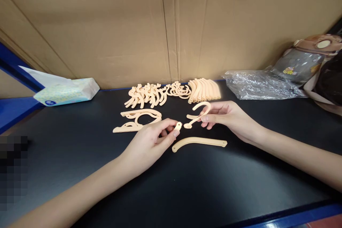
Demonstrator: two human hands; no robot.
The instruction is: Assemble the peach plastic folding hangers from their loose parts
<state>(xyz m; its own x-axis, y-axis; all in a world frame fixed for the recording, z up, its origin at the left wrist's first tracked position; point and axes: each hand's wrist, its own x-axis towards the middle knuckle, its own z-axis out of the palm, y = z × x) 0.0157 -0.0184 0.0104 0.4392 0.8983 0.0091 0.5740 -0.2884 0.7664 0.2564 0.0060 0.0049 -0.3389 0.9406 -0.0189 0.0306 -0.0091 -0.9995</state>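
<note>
My left hand pinches the rounded end of a small peach plastic piece between thumb and fingers. My right hand holds a peach hook-shaped piece, its curved top up and its stem pointing toward the left hand. The two pieces are close but apart. A long curved peach arm lies on the black table just below both hands. An assembled flat peach shape rests left of the hands.
Piles of peach parts lie at the back: hooks, rings and stacked curved arms. A tissue pack sits at the left, crumpled clear plastic and a bagged bottle at the right. A cardboard wall stands behind.
</note>
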